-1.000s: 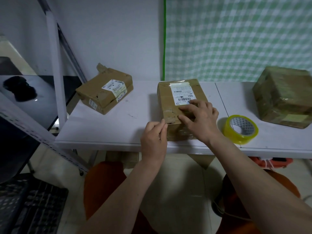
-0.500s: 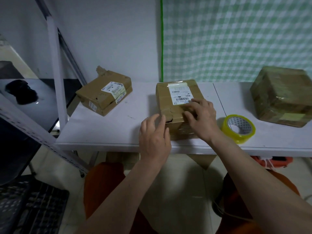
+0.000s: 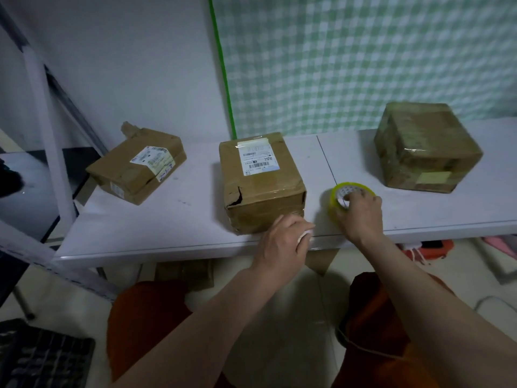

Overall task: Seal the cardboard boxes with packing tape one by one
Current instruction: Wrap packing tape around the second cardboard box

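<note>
Shelving posts [image 3: 47, 152] slant down the far left, with a dark keyboard [image 3: 36, 357] on the floor below them. On the white surface [image 3: 167, 219], the left box [image 3: 137, 163] lies flat and turned at an angle, a shipping label on its top. Well apart from it, the middle box [image 3: 260, 180] stands near the front edge; it carries a label on top and a torn gash at its front left corner. The left hand [image 3: 282, 242] sits at this box's lower right corner by the surface edge, fingers curled under; whether its grip pinches anything I cannot tell, though something pale shows at the fingertips. Just right of the middle box, the tape roll [image 3: 340, 191], yellow-green, lies on the surface. The right hand [image 3: 361, 211] covers its near side, fingers curled over the rim and into the core, so that grip is closed around the roll. Farther right and back, well apart from the roll, the right box [image 3: 425, 149] sits heavily wrapped in glossy tape. Behind the surface hangs a green checked cloth [image 3: 363, 57] beside a plain wall. Orange-clad knees show below.
</note>
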`<state>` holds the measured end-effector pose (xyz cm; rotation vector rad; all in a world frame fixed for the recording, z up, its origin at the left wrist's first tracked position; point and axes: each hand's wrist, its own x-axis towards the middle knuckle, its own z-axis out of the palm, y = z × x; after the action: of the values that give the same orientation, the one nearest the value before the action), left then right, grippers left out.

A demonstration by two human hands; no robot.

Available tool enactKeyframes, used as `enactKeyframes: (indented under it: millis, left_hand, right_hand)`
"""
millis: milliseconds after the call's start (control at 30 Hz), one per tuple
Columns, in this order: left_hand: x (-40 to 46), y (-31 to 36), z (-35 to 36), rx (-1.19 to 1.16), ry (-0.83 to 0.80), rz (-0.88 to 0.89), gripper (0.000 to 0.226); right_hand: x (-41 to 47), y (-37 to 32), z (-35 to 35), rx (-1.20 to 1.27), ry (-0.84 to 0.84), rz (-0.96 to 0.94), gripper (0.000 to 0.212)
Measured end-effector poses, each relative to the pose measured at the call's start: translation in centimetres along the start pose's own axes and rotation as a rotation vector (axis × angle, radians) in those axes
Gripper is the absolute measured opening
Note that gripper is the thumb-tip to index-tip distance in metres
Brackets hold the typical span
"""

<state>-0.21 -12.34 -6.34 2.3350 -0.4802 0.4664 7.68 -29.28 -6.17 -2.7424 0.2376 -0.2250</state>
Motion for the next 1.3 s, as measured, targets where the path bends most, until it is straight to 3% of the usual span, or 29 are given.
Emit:
enactKeyframes:
  millis: [200, 367, 533, 633, 767, 867, 1000, 1067, 1200, 1300]
  left_hand:
    - [0.7, 0.7, 0.9, -0.033, -0.103, -0.175, 0.027]
    - [1.2, 1.2, 1.0, -0.026, -0.131, -0.249, 0.028]
    - [1.1, 1.6, 1.0, -0.031, -0.173, -0.254, 0.029]
    - [1.5, 1.9, 0.8, -0.062, -0.162, -0.243, 0.031]
    - [3.1, 2.9, 0.5, -0.162, -0.095, -0.224, 0.039]
    - [5.1, 4.1, -0.3, -0.227, -0.031, -0.229, 0.050]
    - [8.4, 5.6, -2.6, -0.292, 0.135, -0.284, 0.055]
    - [10.2, 5.8, -4.1, -0.268, 0.182, -0.398, 0.050]
    - [12.3, 5.0, -6.8, -0.667, 0.047, -0.776, 0.077]
    - [12.1, 4.2, -8.2, -0.785, -0.057, -0.845, 0.092]
  right_hand:
    - [0.8, 2.7, 1.1, -0.279, -0.058, -0.161, 0.030]
    - [1.9, 2.5, 0.3, -0.148, -0.099, -0.172, 0.040]
    - [2.0, 2.9, -0.6, -0.099, -0.148, -0.218, 0.027]
    - [2.3, 2.8, -1.7, 0.158, -0.088, -0.157, 0.021]
    - [2.1, 2.1, -4.5, 0.930, -0.102, 0.052, 0.012]
    - [2.0, 1.4, -6.4, 1.162, -0.121, 0.090, 0.016]
    - [1.5, 0.5, -8.9, 1.347, -0.181, 0.000, 0.011]
    - [1.1, 0.1, -9.7, 1.385, -0.240, -0.108, 0.012]
    - [0.1, -1.1, -10.8, 1.426, -0.343, -0.259, 0.026]
    - [-0.7, -2.1, -10.9, 1.408, -0.396, -0.316, 0.027]
